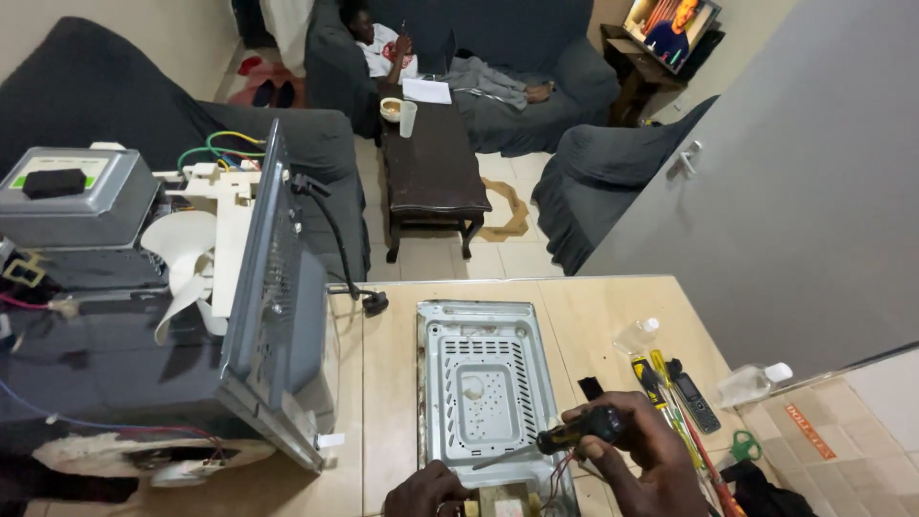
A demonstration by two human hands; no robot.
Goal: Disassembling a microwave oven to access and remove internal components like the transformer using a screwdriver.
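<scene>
The right hand (pixel 643 450) reaches in from the bottom edge of the view, fingers curled tight round the black handle of a black-and-yellow screwdriver (pixel 560 439); the knuckles face up and the wrist bends inward towards the grey perforated metal panel (pixel 486 388) lying flat on the pale wooden table (pixel 593 321). The screwdriver lies nearly level, its long axis running right to left; the handle sits just off the panel's near right corner, and the thin shaft slopes slightly down, its tip pointing left over the panel's near edge. The left hand (pixel 426 490) rests at the panel's near left corner, only its back showing at the frame's edge; whether its fingers grip anything I cannot tell. Left of the panel stands an opened grey microwave chassis (pixel 172 316) with a white fan; right of the panel lie yellow-handled screwdrivers (pixel 656 378), a dark mobile phone (pixel 694 400) and small clear plastic bottles (pixel 751 383).
</scene>
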